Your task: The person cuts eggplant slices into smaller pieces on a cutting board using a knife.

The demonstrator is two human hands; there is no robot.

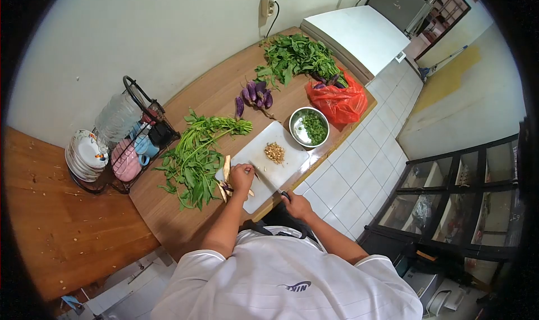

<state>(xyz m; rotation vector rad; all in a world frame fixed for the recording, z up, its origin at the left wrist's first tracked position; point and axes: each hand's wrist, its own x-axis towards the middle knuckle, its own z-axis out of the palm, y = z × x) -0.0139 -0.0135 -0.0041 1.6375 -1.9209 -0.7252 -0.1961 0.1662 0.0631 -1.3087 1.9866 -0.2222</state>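
Note:
My right hand (296,204) is closed round the dark handle of a kitchen knife (268,178), whose blade lies across the white cutting board (251,151). My left hand (242,176) rests on the board's left part with fingers curled down; what they pinch is hidden. Long pale, dark-edged vegetable pieces (227,167) lie beside and under that hand. Beyond the blade sits a pile of chopped light-brown bits (274,152). At the board's far right, a steel bowl (294,130) holds chopped greens (314,128).
Leafy greens (196,171) lie left of the board, with purple eggplants (258,95) behind. A red plastic bag (342,104) and more greens (297,56) are at the table's far end. A dish rack (160,115) with plates (84,157) and cups stands at the left.

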